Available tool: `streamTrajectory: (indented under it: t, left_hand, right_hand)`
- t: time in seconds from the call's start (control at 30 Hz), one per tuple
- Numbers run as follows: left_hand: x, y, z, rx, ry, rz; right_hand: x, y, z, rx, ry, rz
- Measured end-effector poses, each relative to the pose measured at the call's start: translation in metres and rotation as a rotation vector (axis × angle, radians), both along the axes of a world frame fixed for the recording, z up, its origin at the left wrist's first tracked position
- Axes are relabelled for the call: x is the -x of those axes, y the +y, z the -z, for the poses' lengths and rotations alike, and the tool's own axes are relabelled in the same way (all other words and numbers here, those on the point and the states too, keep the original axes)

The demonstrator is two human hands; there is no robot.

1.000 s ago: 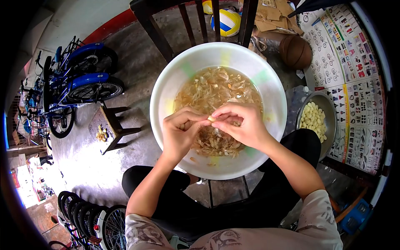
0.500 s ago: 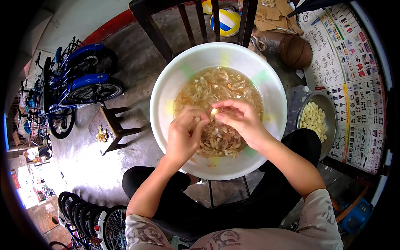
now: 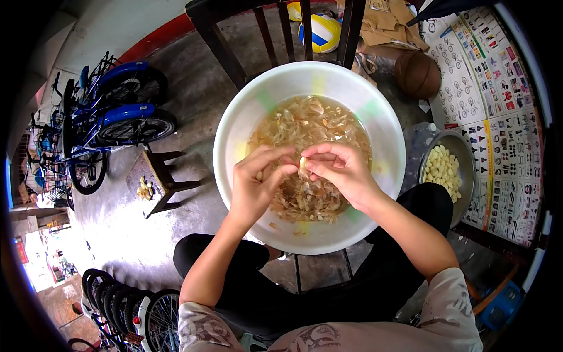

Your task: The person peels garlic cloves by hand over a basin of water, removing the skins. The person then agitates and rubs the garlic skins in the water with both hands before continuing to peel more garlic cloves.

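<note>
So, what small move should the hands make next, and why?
I would probably have the left hand pinch the garlic clove and pull at any remaining skin: the right hand pinches it over the basin, the left is close beside it, and loose skins lie below. Whether skin remains on the clove is too small to tell.

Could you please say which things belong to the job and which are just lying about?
Likely in use:
small pale clove in the right hand
round white plastic basin
brown papery skins
round grey metal bowl

Likely lying about:
white, blue and yellow volleyball
round brown basketball
flat brown cardboard
</note>
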State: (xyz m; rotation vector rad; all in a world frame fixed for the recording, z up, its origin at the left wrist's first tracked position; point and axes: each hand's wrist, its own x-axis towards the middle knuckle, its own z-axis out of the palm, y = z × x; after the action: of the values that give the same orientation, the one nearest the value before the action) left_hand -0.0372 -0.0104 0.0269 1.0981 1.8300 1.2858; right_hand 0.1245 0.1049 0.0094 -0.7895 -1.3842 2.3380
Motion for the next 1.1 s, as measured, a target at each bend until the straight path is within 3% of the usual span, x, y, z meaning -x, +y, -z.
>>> streamTrajectory:
  t: [0.03, 0.2, 0.47, 1.1]
  left_hand:
    - [-0.001, 0.001, -0.001, -0.095, 0.120, 0.096]
    - [-0.004, -0.002, -0.001, -0.024, 0.073, 0.094]
    - [-0.003, -0.002, 0.002, -0.118, 0.114, 0.163]
    - [0.002, 0.001, 0.009, -0.323, 0.234, 0.229]
  right_hand:
    - [0.000, -0.001, 0.000, -0.039, -0.003, 0.027]
    - [-0.001, -0.004, 0.002, -0.084, 0.002, 0.091]
    - [-0.003, -0.007, 0.004, -0.156, 0.068, 0.108]
    - [-0.005, -0.010, -0.005, -0.167, 0.172, -0.004]
